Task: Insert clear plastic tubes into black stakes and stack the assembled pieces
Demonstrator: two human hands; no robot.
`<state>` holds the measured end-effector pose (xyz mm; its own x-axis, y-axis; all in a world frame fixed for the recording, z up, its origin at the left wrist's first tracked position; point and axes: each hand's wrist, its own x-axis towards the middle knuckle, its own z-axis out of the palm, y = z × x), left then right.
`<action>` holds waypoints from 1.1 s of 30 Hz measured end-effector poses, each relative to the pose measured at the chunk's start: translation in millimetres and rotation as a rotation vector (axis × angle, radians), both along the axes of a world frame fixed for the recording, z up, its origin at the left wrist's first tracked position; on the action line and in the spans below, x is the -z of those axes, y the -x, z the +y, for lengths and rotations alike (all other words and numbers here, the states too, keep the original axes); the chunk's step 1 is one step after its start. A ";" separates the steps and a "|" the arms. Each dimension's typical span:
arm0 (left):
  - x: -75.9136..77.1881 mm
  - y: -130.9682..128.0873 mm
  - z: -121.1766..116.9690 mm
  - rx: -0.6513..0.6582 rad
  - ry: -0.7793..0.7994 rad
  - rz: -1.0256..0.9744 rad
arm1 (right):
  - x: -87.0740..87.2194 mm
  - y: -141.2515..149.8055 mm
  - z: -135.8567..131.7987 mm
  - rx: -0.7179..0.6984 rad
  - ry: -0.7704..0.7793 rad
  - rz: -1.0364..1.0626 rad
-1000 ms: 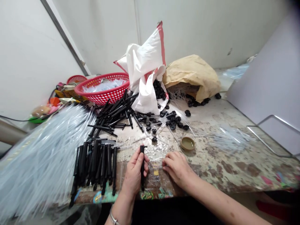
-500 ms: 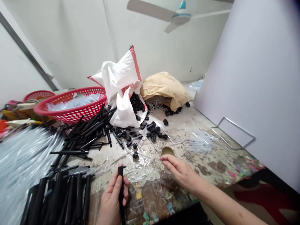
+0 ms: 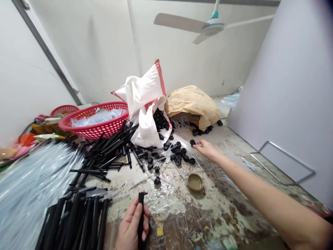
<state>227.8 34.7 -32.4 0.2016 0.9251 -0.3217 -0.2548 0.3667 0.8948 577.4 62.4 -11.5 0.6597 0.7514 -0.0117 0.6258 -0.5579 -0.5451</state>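
My left hand (image 3: 134,220) is wrapped around a black plastic tube (image 3: 141,211) with a small side spout at its top, held upright near the table's front edge. Farther back, my right hand (image 3: 206,150) is stretched out over the table. Its fingertips pinch a small black plastic cap (image 3: 192,142) with a knobbly edge. A loose heap of similar black caps (image 3: 178,152) lies just left of that hand, among thin clear tubes. Nearer to me stands a small round dish (image 3: 195,182) of liquid.
Piled black tubes (image 3: 104,149) and bundled clear plastic tubes (image 3: 39,180) fill the left side. Behind are a red basket (image 3: 96,130), a white sack (image 3: 145,90) spilling caps, and a brown paper bag (image 3: 194,100). A wire handle (image 3: 288,159) stands by the pale panel at right.
My right hand has moved from beside the dish, farther back to the lone black cap. The left hand keeps its hold on the tube. The view has shifted slightly.
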 end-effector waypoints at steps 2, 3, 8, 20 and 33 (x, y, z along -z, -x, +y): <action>4.6 0.6 2.0 -0.010 0.011 -0.010 | 9.3 -9.1 21.7 0.018 0.043 0.003; 6.9 1.2 3.0 -0.007 0.013 -0.015 | 12.8 -12.1 29.8 0.022 0.065 0.010; 11.9 6.6 6.3 0.059 0.008 -0.019 | 12.4 -12.2 39.4 0.014 0.092 0.055; -8.9 -11.3 -15.9 0.297 0.057 -0.035 | -40.1 158.5 -78.6 -0.746 -0.098 0.433; -15.1 -9.3 -31.6 0.216 0.148 -0.289 | -36.1 124.6 -115.3 -0.437 -0.139 0.203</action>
